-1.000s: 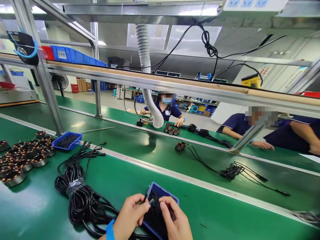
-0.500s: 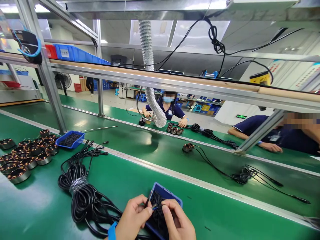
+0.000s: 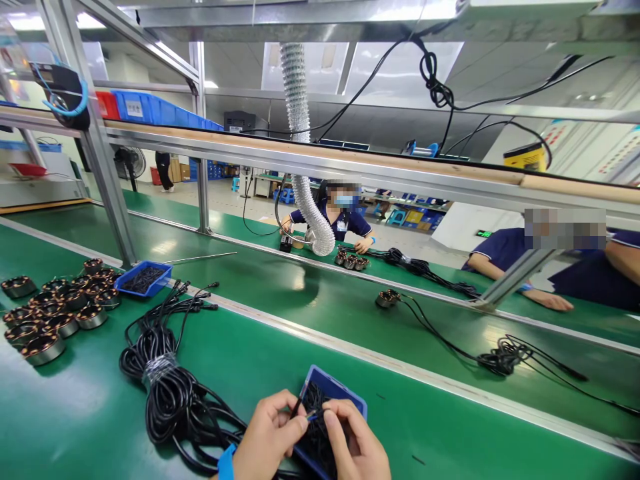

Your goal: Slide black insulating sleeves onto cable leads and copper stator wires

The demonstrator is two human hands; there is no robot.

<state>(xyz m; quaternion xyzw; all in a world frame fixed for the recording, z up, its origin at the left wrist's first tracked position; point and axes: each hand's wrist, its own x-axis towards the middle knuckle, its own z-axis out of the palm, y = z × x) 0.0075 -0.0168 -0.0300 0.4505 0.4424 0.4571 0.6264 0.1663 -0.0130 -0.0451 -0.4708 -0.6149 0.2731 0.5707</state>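
Both hands meet over a blue tray [image 3: 358, 401] of short black tubes [image 3: 318, 437]. My left hand [image 3: 274, 433], with a blue band at the wrist, pinches the end of a black cable, where thin coloured wires stick out between the fingertips. My right hand [image 3: 356, 440] is closed at the wire ends, thumb against forefinger; what it pinches is too small to make out. A bundle of black cables [image 3: 170, 393], tied with clear wrap, lies left of my hands on the green bench.
Copper-wound metal rings [image 3: 63, 323] and a second blue tray [image 3: 167, 272] stand at the left. A ring with a cable [image 3: 387, 298] lies beyond a metal rail [image 3: 320, 340]. People sit across the bench below a shelf frame.
The ring and its cable beyond the rail have shifted right. The view has moved slightly. My hands hold nearly the same pose over the tray.
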